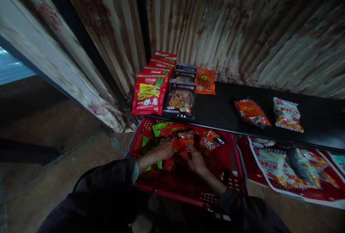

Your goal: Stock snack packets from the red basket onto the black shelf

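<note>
Both of my hands are down inside a red plastic basket (pixel 175 191) that holds snack packets. An orange snack packet (pixel 179 145) is between them. My left hand (pixel 165 149) has its fingers closed at the packet's left side, and my right hand (pixel 195 158) grips its right side. Dim light blurs the fingertips. Just to the right of them in the basket lies an orange packet with white lettering (pixel 208 141). Green-edged packets (pixel 161 129) lie at the basket's left and back.
Behind the basket, a black shelf (pixel 215 112) carries a row of red packets (pixel 149 94), dark potato-chip packets (pixel 180 98), an orange packet (pixel 205 81), another orange bag (pixel 252 112) and a white-and-red bag (pixel 288 114). A second red basket (pixel 248 163) with snack bags stands at right.
</note>
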{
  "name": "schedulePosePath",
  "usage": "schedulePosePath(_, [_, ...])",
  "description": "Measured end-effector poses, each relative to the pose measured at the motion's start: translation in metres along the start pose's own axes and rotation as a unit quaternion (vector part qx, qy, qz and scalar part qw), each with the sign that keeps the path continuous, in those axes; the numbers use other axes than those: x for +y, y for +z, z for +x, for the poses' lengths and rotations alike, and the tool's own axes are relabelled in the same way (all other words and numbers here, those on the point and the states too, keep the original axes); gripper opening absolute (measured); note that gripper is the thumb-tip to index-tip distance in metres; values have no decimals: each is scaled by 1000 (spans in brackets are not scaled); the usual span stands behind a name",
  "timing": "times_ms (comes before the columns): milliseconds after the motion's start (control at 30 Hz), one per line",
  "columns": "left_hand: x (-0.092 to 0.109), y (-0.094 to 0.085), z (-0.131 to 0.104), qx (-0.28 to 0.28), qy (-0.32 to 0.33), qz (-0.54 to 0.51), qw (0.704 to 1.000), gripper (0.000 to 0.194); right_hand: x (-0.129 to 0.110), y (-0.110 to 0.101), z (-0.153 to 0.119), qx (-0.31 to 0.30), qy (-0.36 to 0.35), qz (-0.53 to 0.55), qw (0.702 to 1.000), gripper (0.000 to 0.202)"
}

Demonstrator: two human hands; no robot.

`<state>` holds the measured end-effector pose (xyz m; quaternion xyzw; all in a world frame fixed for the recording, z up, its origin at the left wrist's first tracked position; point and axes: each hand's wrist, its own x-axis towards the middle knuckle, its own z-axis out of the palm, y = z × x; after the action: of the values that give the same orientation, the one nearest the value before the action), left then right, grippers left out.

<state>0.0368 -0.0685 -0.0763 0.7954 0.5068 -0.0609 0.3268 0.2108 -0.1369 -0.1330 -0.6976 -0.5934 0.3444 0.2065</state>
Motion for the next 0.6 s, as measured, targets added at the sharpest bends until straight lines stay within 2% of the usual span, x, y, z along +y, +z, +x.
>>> schedulePosePath(100, [-6,7,5,-9,-3,1,1000,56,2,3,1,-13,28,-12,999,47])
schedulePosePath(200, [-9,6,5,-8,-1,6,1000,57,4,6,2,-36,45,-29,998,37])
schedulePosePath(400, [-13,7,-2,17,57,14,998,52,6,8,-1,-71,49,-63,994,20])
schedulePosePath(500, [-16,10,-3,28,65,21,997,48,4,8,-4,-94,48,-78,991,12])
schedulePosePath(600, [-15,9,-4,32,71,24,997,39,3,7,-5,-106,49,-84,990,23])
